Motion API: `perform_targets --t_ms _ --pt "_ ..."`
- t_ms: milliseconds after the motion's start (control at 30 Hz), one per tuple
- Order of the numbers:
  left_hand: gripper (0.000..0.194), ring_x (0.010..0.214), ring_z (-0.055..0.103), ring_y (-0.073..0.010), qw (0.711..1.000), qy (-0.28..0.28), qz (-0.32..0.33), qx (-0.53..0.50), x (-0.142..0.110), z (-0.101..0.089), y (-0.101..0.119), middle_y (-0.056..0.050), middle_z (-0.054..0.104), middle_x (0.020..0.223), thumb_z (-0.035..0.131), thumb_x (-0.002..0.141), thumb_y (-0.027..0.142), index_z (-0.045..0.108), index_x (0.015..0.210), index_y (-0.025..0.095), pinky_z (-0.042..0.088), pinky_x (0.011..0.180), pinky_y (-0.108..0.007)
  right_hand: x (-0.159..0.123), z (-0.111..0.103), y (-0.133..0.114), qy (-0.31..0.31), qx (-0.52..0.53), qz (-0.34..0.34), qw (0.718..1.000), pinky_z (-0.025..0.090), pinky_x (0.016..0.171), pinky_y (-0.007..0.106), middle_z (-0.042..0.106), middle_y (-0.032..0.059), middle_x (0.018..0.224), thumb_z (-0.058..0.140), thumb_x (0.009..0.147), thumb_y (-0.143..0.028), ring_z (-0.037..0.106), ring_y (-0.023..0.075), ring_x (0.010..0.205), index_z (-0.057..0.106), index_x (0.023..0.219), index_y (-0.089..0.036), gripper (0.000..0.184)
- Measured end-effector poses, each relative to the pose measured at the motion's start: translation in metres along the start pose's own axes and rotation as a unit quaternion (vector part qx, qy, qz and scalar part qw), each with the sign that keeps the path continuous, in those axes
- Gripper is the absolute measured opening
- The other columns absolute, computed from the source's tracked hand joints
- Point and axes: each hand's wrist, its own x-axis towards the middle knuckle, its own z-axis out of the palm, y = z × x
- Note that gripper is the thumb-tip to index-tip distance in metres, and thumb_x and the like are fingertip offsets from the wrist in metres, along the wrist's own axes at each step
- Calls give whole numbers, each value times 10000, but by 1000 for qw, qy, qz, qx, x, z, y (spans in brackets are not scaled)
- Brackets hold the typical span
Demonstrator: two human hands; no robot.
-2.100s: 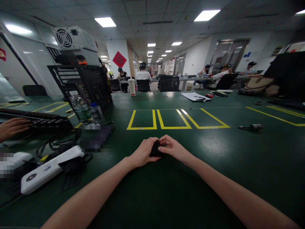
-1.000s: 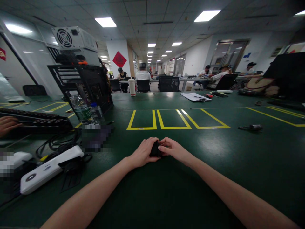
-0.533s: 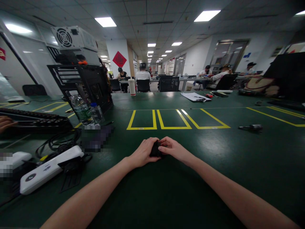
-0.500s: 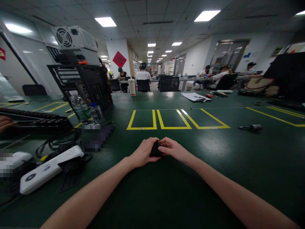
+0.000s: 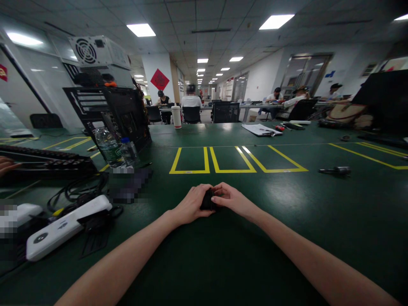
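Observation:
In the head view, both hands meet around a small black object low over the green table, at the middle. My left hand is wrapped round its left side, fingers behind and thumb in front. From the right, my right hand pinches the object's other side with thumb and fingertips. Most of the object is covered by my fingers and looks very dark, so its kind does not show. Just beyond the hands, yellow tape outlines mark the tabletop.
To the left are a white power strip, tangled cables, plastic bottles and an open computer case. A dark metal tool lies to the right. Farther back stand a white cup and a clipboard. Another person's hand shows at the left edge.

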Motion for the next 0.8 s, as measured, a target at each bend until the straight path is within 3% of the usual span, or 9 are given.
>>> perform_targets --t_ms 200,400,633,800 --pt "586 964 473 -231 1000 -3 -11 2 0 -1 1 -81 459 1096 635 703 270 295 1175 200 382 821 -367 -8 -1 -14 -62 52 -26 996 464 783 367 521 4 937 671 647 -241 560 183 901 461 861 -197 303" --pt "604 982 467 -224 1000 -8 -7 -1 0 -2 3 -73 454 1105 638 704 269 285 1190 206 377 838 -367 -5 1 -11 -9 15 -10 1000 455 802 387 523 15 946 623 699 -279 558 183 893 470 890 -195 259" --pt "585 989 464 -229 1000 -10 -10 4 -1 -1 0 -80 454 1111 631 706 264 292 1179 209 372 833 -367 -6 -2 -10 -60 17 -20 998 474 776 360 518 23 970 664 661 -232 551 176 904 450 888 -191 315" --pt "600 980 465 -231 1000 -7 -10 9 0 0 0 -76 460 1099 647 691 260 292 1173 207 369 829 -367 -5 -1 -8 -30 33 -17 999 481 744 350 525 11 911 595 727 -293 561 154 829 448 828 -190 206"
